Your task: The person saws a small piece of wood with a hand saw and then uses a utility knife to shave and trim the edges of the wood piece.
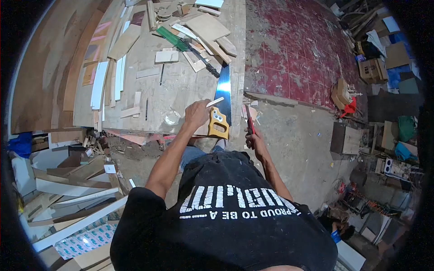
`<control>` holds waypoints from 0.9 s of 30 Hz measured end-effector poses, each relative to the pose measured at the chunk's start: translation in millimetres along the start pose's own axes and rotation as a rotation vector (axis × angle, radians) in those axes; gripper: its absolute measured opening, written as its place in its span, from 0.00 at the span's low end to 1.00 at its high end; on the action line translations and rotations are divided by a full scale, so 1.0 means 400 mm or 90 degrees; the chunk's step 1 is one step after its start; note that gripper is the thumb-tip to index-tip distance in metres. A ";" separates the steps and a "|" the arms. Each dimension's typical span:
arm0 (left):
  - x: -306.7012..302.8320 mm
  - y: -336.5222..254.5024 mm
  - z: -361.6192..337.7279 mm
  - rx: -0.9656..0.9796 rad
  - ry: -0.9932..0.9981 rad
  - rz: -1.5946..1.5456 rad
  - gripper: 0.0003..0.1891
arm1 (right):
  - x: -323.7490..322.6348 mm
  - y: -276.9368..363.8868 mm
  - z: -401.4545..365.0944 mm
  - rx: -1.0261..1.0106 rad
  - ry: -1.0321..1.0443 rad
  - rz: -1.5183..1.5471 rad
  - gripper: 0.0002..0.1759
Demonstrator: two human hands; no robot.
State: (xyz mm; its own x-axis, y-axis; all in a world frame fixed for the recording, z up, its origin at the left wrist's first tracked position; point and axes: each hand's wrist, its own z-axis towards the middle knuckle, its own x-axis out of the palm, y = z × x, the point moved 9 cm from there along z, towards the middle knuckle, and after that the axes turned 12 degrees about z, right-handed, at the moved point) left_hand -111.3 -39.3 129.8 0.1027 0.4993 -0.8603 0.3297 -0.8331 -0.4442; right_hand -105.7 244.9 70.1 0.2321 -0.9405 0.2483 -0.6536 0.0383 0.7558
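My left hand is closed around a short, thin wood strip above the near edge of the workbench. Just right of that hand, a handsaw lies on the bench with its yellow handle toward me and its shiny blade pointing away. Past the bench's right edge, my right hand grips a slim red-and-black tool, which points forward. Its exact kind I cannot make out.
Wood offcuts and a green strip lie across the far bench. White and brown boards line its left side. Scrap wood is piled at lower left. Boxes stand at right; another person is at lower right.
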 end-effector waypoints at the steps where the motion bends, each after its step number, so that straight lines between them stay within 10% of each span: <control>1: -0.033 -0.017 -0.003 0.017 -0.003 -0.010 0.13 | 0.002 -0.004 0.001 0.001 0.000 0.034 0.12; 9: -0.357 -0.037 0.009 0.374 -0.090 -0.035 0.13 | 0.219 0.168 0.037 -0.146 -0.046 -0.027 0.14; 17: -0.466 0.151 0.103 0.404 0.002 -0.126 0.15 | 0.703 0.218 0.133 -0.105 0.156 0.079 0.23; 20: -0.524 0.222 0.124 0.444 -0.175 -0.112 0.20 | 0.735 0.192 0.192 -0.184 0.080 0.007 0.24; 22: -0.429 0.376 0.224 0.151 -0.016 -0.401 0.26 | 0.744 0.162 0.234 -0.187 0.032 -0.008 0.24; 27: -0.206 0.451 0.275 -0.020 0.127 -0.657 0.25 | 0.764 0.093 0.338 -0.173 0.021 -0.097 0.24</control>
State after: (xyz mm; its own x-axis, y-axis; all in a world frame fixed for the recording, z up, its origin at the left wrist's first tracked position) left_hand -163.5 -256.8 93.0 -0.0902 0.9959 -0.0103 0.3693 0.0238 -0.9290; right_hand -156.3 -86.7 92.3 0.3383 -0.9312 0.1357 -0.3944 -0.0094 0.9189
